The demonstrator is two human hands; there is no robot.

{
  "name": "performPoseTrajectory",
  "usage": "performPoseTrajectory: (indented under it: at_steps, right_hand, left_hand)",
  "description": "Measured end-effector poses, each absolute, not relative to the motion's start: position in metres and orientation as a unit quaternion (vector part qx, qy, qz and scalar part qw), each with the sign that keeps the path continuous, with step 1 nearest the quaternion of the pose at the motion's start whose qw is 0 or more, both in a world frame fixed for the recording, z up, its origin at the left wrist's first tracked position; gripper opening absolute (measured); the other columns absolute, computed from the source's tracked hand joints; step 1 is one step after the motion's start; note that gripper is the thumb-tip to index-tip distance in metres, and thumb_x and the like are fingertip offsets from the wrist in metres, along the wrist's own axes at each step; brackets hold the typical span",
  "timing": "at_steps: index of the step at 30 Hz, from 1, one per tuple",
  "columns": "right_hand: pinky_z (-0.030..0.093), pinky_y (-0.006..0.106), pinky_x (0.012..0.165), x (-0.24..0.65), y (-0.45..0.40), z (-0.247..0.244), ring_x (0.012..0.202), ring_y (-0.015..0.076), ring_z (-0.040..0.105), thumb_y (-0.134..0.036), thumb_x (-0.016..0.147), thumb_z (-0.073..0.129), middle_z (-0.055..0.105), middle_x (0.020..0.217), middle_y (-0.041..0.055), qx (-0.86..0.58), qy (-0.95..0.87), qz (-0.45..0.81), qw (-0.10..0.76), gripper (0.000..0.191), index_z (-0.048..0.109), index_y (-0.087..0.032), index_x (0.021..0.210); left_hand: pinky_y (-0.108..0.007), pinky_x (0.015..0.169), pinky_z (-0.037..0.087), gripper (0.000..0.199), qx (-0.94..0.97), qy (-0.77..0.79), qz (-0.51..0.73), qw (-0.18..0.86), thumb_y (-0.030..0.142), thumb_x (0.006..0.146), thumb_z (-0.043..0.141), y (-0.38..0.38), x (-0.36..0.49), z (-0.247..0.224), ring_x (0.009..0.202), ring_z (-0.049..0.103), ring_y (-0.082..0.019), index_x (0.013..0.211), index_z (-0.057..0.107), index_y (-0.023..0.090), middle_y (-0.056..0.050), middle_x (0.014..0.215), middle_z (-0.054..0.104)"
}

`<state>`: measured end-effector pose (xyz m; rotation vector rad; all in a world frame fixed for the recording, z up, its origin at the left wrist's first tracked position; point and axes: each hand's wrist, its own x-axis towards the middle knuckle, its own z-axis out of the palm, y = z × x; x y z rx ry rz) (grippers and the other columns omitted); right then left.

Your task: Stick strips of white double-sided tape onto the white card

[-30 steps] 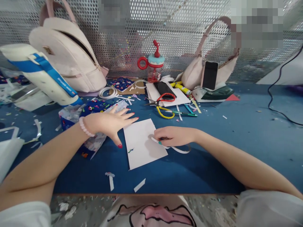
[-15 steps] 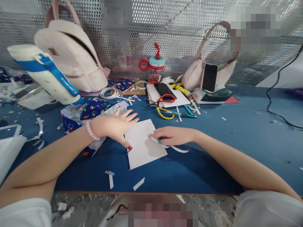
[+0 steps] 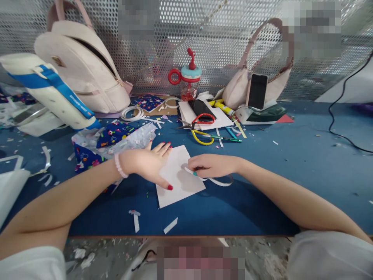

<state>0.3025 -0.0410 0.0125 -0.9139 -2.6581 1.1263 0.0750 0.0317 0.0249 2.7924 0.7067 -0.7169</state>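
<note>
A white square of paper or card point(image 3: 177, 190) lies on the blue table. My left hand point(image 3: 148, 165) rests over its left part, fingers stretched out and thumb lying on the paper. At the right edge of the square, my right hand point(image 3: 211, 165) is closed on a narrow white strip point(image 3: 220, 182), which curls out to the right beneath the hand. One end of the strip pokes out past the fingertips above the paper. Beside my left hand sits crumpled blue patterned wrapping paper point(image 3: 116, 134). Scissors point(image 3: 198, 126) with red and yellow handles lie beyond the square.
A white bottle point(image 3: 49, 89) with a blue strap leans by a backpack point(image 3: 84, 70) at the left. A red-handled cup point(image 3: 190, 79), a handbag point(image 3: 233, 87) and a phone point(image 3: 258, 91) stand at the back. Paper scraps point(image 3: 170, 225) litter the table point(image 3: 262, 202).
My left hand has slid right onto the white square, and its fingers are closer together. My right hand stays in place with the strip. The view has shifted slightly.
</note>
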Motion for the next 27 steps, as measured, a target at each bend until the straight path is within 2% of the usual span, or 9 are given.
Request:
performPoseTrajectory:
  at_steps: [2,4,6,9,12,16,18,22,27]
  right_hand:
    - [0.034,0.028,0.072,0.303,-0.041,0.011,0.075,0.0144,0.044,-0.014,0.083,0.04,0.044,0.078,-0.0004,-0.303,-0.876,0.37,0.057,0.009,0.042,-0.02,0.076]
    - [0.034,0.029,0.072,0.303,-0.04,0.011,0.076,0.0145,0.044,-0.014,0.083,0.04,0.044,0.078,-0.0003,-0.303,-0.875,0.372,0.057,0.009,0.042,-0.02,0.076]
    - [0.034,0.029,0.072,0.303,-0.04,0.01,0.075,0.0145,0.043,-0.015,0.083,0.04,0.043,0.078,-0.0003,-0.303,-0.874,0.375,0.057,0.008,0.041,-0.02,0.077]
    - [0.033,0.029,0.071,0.303,-0.04,0.011,0.074,0.0144,0.042,-0.015,0.083,0.04,0.042,0.077,-0.0007,-0.307,-0.874,0.374,0.054,0.009,0.04,-0.02,0.076]
    - [0.033,0.029,0.071,0.303,-0.041,0.012,0.074,0.0141,0.042,-0.013,0.081,0.04,0.043,0.077,-0.0008,-0.308,-0.87,0.381,0.058,0.009,0.039,-0.02,0.076]
    - [0.032,0.028,0.071,0.303,-0.04,0.012,0.074,0.0139,0.042,-0.013,0.081,0.04,0.042,0.076,-0.0012,-0.311,-0.869,0.381,0.056,0.009,0.039,-0.02,0.075]
    - [0.032,0.028,0.071,0.303,-0.04,0.01,0.074,0.0139,0.042,-0.014,0.082,0.04,0.042,0.076,-0.0014,-0.308,-0.871,0.379,0.059,0.009,0.039,-0.02,0.076]
    - [0.033,0.028,0.073,0.304,-0.039,0.008,0.075,0.014,0.042,-0.015,0.083,0.04,0.043,0.078,-0.0007,-0.294,-0.87,0.388,0.075,0.008,0.042,-0.02,0.077]
    - [0.035,0.028,0.074,0.305,-0.037,0.006,0.076,0.0142,0.044,-0.015,0.082,0.04,0.047,0.079,0.0002,-0.292,-0.861,0.408,0.082,0.008,0.044,-0.019,0.077]
  left_hand:
    - [-0.065,0.113,0.006,0.12,0.935,0.269,-0.226,0.039,0.08,0.074,0.047,0.015,0.082,0.019,0.145,0.005,-0.045,0.148,0.015,-0.009,-0.036,0.152,0.005]
    - [-0.067,0.112,0.003,0.126,0.928,0.293,-0.228,0.008,0.082,0.073,0.045,0.003,0.087,0.017,0.145,0.005,-0.046,0.147,0.011,-0.014,-0.039,0.151,0.003]
    - [-0.069,0.111,0.003,0.134,0.924,0.292,-0.246,0.007,0.084,0.066,0.052,0.001,0.088,0.019,0.145,0.003,-0.047,0.147,0.007,-0.013,-0.038,0.151,-0.001]
    - [-0.069,0.109,0.015,0.146,0.919,0.245,-0.304,0.05,0.077,0.052,0.07,0.012,0.083,0.029,0.144,-0.003,-0.048,0.15,0.003,-0.007,-0.035,0.151,-0.011]
    - [-0.066,0.107,0.025,0.147,0.911,0.21,-0.346,0.079,0.075,0.051,0.072,0.022,0.079,0.034,0.143,-0.01,-0.048,0.151,-0.002,-0.001,-0.029,0.151,-0.019]
    - [-0.064,0.111,0.02,0.12,0.919,0.271,-0.277,0.067,0.078,0.076,0.049,0.008,0.085,0.025,0.145,-0.001,-0.044,0.151,0.004,-0.005,-0.031,0.154,-0.006]
    - [-0.067,0.111,0.016,0.114,0.924,0.318,-0.213,0.01,0.078,0.08,0.044,-0.007,0.089,0.016,0.145,0.008,-0.045,0.149,0.015,-0.007,-0.034,0.153,0.004]
    - [-0.069,0.111,0.016,0.1,0.926,0.337,-0.156,-0.071,0.072,0.088,0.039,-0.036,0.09,0.0,0.146,0.011,-0.042,0.147,0.025,-0.007,-0.032,0.153,0.016]
    - [-0.066,0.112,0.018,0.119,0.95,0.272,-0.152,-0.012,0.084,0.075,0.045,-0.067,0.071,0.002,0.143,0.011,-0.05,0.147,0.025,-0.008,-0.035,0.152,0.01]
